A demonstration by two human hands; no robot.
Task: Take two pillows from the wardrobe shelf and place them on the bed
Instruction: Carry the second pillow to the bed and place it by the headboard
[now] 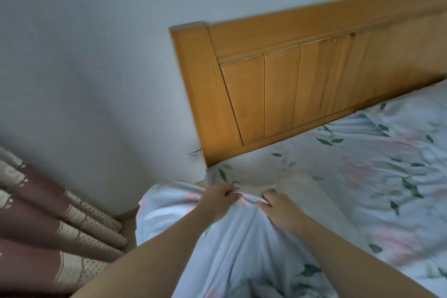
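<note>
One bed in a floral sheet fills our right, its wooden headboard against the wall; the pillow sits at the bed's near corner, our left hand and right hand each in a closed grip on its upper edge.

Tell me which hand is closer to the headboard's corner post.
Left. The left hand grips the floral pillow just below the foot of the corner post. The right hand grips the same pillow farther right, beyond the left hand.
</note>
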